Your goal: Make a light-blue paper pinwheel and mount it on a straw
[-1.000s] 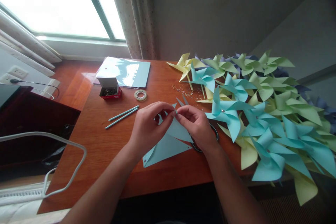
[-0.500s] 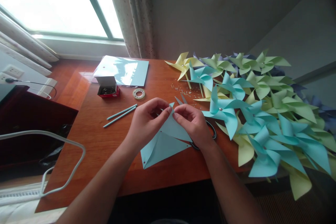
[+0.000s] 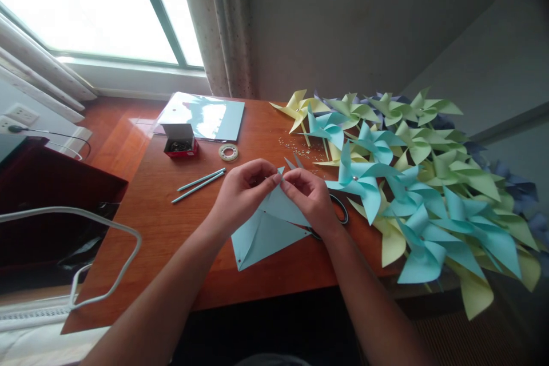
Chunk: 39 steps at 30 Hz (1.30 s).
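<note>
A light blue cut paper square (image 3: pixel 261 231) lies on the wooden table (image 3: pixel 171 240) in front of me. My left hand (image 3: pixel 240 194) and my right hand (image 3: pixel 311 200) both pinch its corners together above its middle, fingertips nearly touching. Black-handled scissors (image 3: pixel 338 214) lie partly hidden under my right hand, their blades pointing away from me. Two thin blue sticks (image 3: pixel 199 183) rest just left of my left hand.
A large pile of blue, green and yellow paper pinwheels (image 3: pixel 407 183) covers the table's right side. A small red box (image 3: pixel 180 142), a tape roll (image 3: pixel 228 152), blue sheets (image 3: pixel 206 115) and scattered small pins (image 3: pixel 300 148) lie further back. A white chair frame (image 3: pixel 107 251) stands at left.
The hands stay together on the paper's corners with only small finger shifts. The view has drifted slightly.
</note>
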Motion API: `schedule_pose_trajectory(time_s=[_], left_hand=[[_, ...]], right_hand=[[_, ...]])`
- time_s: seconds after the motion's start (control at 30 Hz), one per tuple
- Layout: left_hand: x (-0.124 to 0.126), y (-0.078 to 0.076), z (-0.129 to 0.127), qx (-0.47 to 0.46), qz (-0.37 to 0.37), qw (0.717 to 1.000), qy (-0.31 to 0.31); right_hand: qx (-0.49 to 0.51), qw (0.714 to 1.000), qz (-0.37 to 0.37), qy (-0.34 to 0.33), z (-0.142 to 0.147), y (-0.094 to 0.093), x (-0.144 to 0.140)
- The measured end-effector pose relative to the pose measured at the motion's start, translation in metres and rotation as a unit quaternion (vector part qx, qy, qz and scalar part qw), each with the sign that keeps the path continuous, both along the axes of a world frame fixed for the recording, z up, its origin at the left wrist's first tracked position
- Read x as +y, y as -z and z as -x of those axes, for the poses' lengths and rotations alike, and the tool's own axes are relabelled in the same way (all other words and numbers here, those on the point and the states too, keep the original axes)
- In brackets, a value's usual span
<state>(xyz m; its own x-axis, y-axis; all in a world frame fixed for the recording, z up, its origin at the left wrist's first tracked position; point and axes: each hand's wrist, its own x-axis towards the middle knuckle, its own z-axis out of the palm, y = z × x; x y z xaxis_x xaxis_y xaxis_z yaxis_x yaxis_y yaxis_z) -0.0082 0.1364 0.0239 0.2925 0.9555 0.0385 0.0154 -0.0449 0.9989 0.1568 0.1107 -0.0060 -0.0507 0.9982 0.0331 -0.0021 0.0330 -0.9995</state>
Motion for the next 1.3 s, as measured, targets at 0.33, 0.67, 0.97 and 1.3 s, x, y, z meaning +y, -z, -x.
schedule_pose_trajectory(time_s=[0.33,0.67,0.97,1.3], left_hand=[[0.001,0.002,0.001,0.004,-0.003,1.000,-0.001],[0.003,0.010,0.001,0.041,-0.057,0.998,-0.004],[0.010,0.010,0.012,0.129,-0.118,0.982,-0.065],[0.021,0.009,0.030,0.318,-0.197,0.912,-0.170]], right_hand=[[-0.007,1.000,-0.023,0.004,0.001,0.002,-0.001],[-0.032,0.999,-0.031,0.002,0.003,0.004,0.001],[-0.074,0.995,-0.036,0.052,0.001,0.005,0.003],[-0.069,0.990,-0.038,0.113,-0.002,0.002,0.003]])
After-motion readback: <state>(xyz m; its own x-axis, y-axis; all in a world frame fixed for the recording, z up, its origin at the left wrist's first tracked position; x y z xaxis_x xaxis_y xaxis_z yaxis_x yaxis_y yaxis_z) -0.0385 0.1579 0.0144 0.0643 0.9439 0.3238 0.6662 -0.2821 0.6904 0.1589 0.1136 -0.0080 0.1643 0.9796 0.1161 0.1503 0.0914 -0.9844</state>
